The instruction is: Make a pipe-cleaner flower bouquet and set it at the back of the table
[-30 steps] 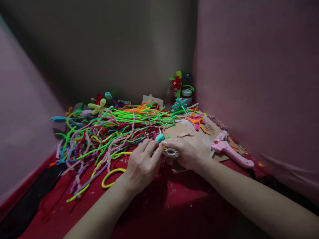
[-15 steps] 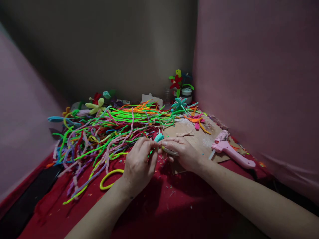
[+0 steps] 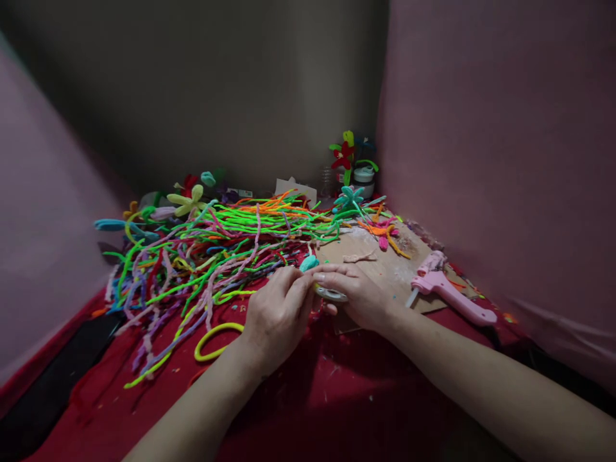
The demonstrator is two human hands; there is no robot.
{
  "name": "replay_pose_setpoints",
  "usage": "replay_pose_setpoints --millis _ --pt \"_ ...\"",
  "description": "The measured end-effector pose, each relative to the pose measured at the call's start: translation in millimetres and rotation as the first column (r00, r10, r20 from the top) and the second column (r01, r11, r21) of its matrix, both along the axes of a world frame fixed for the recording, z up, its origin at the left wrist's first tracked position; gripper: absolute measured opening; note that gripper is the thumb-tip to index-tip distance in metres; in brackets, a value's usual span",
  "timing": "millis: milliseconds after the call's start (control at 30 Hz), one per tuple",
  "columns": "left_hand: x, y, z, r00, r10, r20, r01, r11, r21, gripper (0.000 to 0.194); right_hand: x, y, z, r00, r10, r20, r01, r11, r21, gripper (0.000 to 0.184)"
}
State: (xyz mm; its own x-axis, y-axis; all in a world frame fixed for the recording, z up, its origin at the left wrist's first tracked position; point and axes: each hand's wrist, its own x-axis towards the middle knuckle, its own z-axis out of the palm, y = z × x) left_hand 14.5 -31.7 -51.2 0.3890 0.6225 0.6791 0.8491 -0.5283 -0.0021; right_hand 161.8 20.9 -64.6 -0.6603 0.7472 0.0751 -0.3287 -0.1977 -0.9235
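Left hand: the left hand [image 3: 279,311] sits just left of the frame's centre, fingers curled and drawn together, thumb against the index finger; what the tips may pinch is hidden, so I cannot tell.
Right hand: the right hand [image 3: 353,292] meets it from the right, its fingers close together and its thumb laid over a pale spool [image 3: 331,294], gripping it.
Spool: tilted nearly edge-on, low in the centre of the frame, under the right thumb.
Teal bud: a fuzzy teal bud [image 3: 308,263] shows just above the touching fingertips (its lower end is out of sight behind them).
Fuzzy stems: a tangled heap of fuzzy stems [image 3: 250,224], green, orange, pink and purple, fills the centre left.
Yellow ring: a yellow ring [image 3: 198,350] lies at lower left, near the left wrist.
Glue gun: a pink glue gun [image 3: 443,287] rests at centre right, partly on the cardboard [image 3: 366,273].
Flowers: a pale yellow flower [image 3: 187,202] stands left of centre; a teal flower [image 3: 350,198], right of centre.
Table: red cloth [image 3: 337,404] spreads across the bottom.
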Motion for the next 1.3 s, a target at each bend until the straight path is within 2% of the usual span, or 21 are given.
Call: replay_pose_setpoints --millis 133,200,233,267,300,333,400,433,467,533,667,733,800,867,933,1000,1067,1100,1167,1233,1300 --pt "3 -3 2.3 0.998 0.061 0.022 -0.06 0.997 -0.052 0.014 0 -3 1.4 0.995 -0.059 0.086 0.051 0.993 0.102 0.024" --pt "5 -3 6.4 0.981 0.112 0.161 -0.079 0.977 -0.198 0.015 1 -6 2.1 0.975 -0.173 0.142 0.129 0.952 0.276 0.025" --pt "5 -3 9.2 0.95 0.138 0.28 -0.042 0.945 -0.324 0.014 1 -9 2.2 0.956 -0.247 0.156 0.167 0.9 0.402 0.027" --pt "4 -2 12.2 0.891 0.173 0.419 0.048 0.883 -0.466 0.014 2 -11 2.2 0.936 -0.321 0.148 0.196 0.819 0.54 0.028" --pt "2 -1 15.1 0.8 0.227 0.555 0.193 0.779 -0.597 0.014 3 -13 2.2 0.915 -0.387 0.118 0.213 0.71 0.671 0.029" --pt "-1 -1 17.6 0.689 0.304 0.658 0.37 0.633 -0.68 0.014 3 -14 2.3 0.899 -0.431 0.077 0.214 0.587 0.781 0.03" --pt "-7 1 20.1 0.476 0.475 0.74 0.682 0.332 -0.652 0.015 4 -17 3.0 0.894 -0.447 -0.021 0.202 0.363 0.91 0.033" --pt "-10 2 19.9 0.403 0.539 0.74 0.785 0.213 -0.582 0.014 5 -18 3.8 0.9 -0.432 -0.056 0.197 0.288 0.937 0.035" --pt "-13 2 18.8 0.35 0.582 0.734 0.854 0.123 -0.505 0.012 5 -19 4.8 0.907 -0.414 -0.079 0.191 0.237 0.952 0.037" --pt "-15 3 14.4 0.3 0.621 0.725 0.926 -0.005 -0.378 0.006 5 -22 6.7 0.919 -0.384 -0.094 0.18 0.194 0.964 0.04" --pt "-10 4 5.9 0.287 0.65 0.704 0.952 -0.111 -0.285 0.006 5 -26 8.4 0.926 -0.358 -0.12 0.196 0.182 0.964 0.042" --pt "-6 3 7.3 0.325 0.646 0.69 0.935 -0.109 -0.338 0.01 6 -25 8.5 0.913 -0.38 -0.147 0.231 0.186 0.955 0.041" --pt "-6 0 14.7 0.364 0.609 0.705 0.899 -0.031 -0.437 0.014 8 -22 8.9 0.879 -0.449 -0.16 0.272 0.196 0.942 0.034" --pt "-11 -6 27.2 0.404 0.541 0.738 0.819 0.146 -0.555 0.016 9 -18 9.8 0.816 -0.565 -0.123 0.282 0.202 0.938 0.025" --pt "-22 -15 40.8 0.493 0.469 0.733 0.667 0.337 -0.665 0.019 11 -14 10.6 0.728 -0.685 0.001 0.196 0.21 0.958 0.021" --pt "-37 -26 49.8 0.632 0.431 0.644 0.431 0.495 -0.755 0.021 14 -12 9.9 0.613 -0.769 0.18 0.002 0.229 0.973 0.024" --pt "-54 -39 50.4 0.767 0.379 0.517 0.221 0.601 -0.768 0.021 17 -13 7.5 0.484 -0.818 0.31 -0.192 0.246 0.95 0.026" --pt "-62 -45 47.5 0.815 0.379 0.438 0.13 0.617 -0.776 0.023 19 -13 5.8 0.424 -0.838 0.343 -0.259 0.25 0.933 0.025" --pt "-76 -55 36.9 0.884 0.393 0.253 -0.023 0.577 -0.817 0.026 23 -14 2.0 0.334 -0.865 0.375 -0.345 0.258 0.902 0.026" --pt "-85 -60 24.0 0.902 0.409 0.14 -0.119 0.547 -0.829 0.028 26 -13 -1.0 0.29 -0.87 0.4 -0.399 0.27 0.876 0.026" --pt "-86 -58 12.8 0.914 0.4 0.068 -0.197 0.585 -0.787 0.028 26 -13 -2.1 0.284 -0.866 0.412 -0.413 0.277 0.868 0.025"
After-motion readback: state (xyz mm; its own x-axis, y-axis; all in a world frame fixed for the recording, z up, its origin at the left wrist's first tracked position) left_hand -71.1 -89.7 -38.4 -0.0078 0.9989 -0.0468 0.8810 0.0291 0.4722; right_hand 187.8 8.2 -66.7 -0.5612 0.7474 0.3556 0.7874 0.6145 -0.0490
